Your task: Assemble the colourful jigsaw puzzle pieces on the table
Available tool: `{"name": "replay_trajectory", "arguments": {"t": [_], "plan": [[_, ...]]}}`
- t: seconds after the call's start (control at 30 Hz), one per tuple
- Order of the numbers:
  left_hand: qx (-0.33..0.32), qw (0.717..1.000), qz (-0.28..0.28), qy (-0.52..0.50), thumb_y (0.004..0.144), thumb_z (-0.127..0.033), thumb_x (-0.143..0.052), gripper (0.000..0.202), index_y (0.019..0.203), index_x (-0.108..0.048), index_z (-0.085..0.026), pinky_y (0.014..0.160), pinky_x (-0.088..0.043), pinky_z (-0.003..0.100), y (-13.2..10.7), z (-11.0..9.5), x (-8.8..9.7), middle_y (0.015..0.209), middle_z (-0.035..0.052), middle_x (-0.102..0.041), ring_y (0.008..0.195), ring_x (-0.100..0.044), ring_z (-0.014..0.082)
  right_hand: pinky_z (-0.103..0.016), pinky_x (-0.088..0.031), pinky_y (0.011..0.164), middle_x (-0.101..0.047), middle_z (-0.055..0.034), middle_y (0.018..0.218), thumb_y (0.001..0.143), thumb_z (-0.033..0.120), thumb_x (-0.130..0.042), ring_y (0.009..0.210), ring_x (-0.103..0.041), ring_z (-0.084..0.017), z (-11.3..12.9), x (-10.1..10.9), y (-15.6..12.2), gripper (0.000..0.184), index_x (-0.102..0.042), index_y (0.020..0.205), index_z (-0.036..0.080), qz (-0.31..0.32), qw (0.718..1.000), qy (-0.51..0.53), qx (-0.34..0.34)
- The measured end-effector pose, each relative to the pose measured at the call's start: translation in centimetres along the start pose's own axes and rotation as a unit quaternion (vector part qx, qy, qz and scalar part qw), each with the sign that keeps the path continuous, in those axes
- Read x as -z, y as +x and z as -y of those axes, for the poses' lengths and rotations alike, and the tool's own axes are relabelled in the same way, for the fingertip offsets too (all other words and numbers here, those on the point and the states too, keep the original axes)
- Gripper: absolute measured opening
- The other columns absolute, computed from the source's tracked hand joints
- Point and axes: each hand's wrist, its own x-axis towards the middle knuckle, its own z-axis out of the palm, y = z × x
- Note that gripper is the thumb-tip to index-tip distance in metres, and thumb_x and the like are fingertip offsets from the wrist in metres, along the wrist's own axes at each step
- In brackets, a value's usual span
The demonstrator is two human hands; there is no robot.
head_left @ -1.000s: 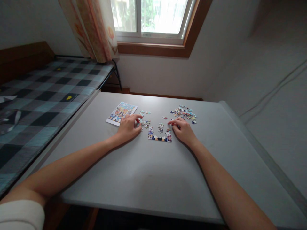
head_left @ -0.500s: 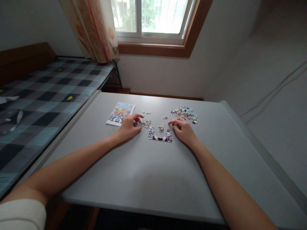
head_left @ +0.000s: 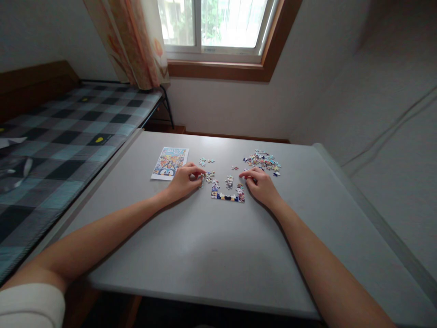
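Observation:
A partly joined strip of jigsaw pieces [head_left: 227,196] lies on the grey table [head_left: 211,246] between my hands. My left hand [head_left: 183,181] rests just left of it, fingers curled in a pinch at a small cluster of pieces [head_left: 209,175]. My right hand [head_left: 261,184] lies on the table right of the strip, fingers bent, index tip touching loose pieces near the strip's right end. A heap of loose pieces [head_left: 262,161] sits beyond my right hand. The picture card [head_left: 170,163] lies beyond my left hand.
A bed with a checked cover [head_left: 61,136] runs along the table's left edge. A window [head_left: 218,27] and curtain [head_left: 133,41] are at the back wall. A few stray pieces [head_left: 205,161] lie past the cluster.
My left hand's fingers have curled in from stretched toward a pinch at the small cluster. The picture card has shifted slightly left. My right hand has hardly moved.

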Motion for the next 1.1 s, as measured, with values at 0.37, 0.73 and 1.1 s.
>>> {"name": "replay_trajectory", "arguments": {"t": [0.37,0.73,1.1], "plan": [[0.015,1.0,0.005,-0.008,0.073,-0.014,-0.059,0.022,0.09,-0.072,-0.018,0.064,-0.046,0.022,0.0,0.0,0.0,0.077,0.0008,-0.065,0.067,-0.056,0.0104,-0.028,-0.042,0.069,-0.06,-0.0043,0.082,0.08,0.013,-0.045,0.069,-0.054,-0.015,-0.2,-0.1,0.0,0.029,-0.073,0.085,0.02,-0.002,1.0,-0.002,0.002],[0.006,1.0,-0.014,0.017,0.074,-0.014,-0.058,0.016,0.084,-0.07,-0.019,0.077,-0.048,0.027,0.0,-0.2,0.2,0.08,0.0006,-0.066,0.077,-0.06,0.0137,-0.03,-0.043,0.071,-0.06,-0.0047,0.081,0.078,0.013,-0.045,0.069,-0.054,-0.015,0.0,-0.1,0.0,0.029,-0.073,0.084,0.02,-0.005,1.0,0.002,0.003],[0.001,0.996,-0.064,-0.057,0.085,-0.023,-0.055,0.022,0.104,-0.067,-0.02,0.068,-0.046,0.024,-0.5,-1.4,-0.2,0.084,0.0019,-0.065,0.073,-0.057,0.011,-0.03,-0.043,0.072,-0.06,-0.0046,0.081,0.079,0.014,-0.045,0.07,-0.054,-0.015,0.0,-0.1,0.0,0.029,-0.073,0.085,0.02,-0.002,1.0,-0.001,0.003]]}}
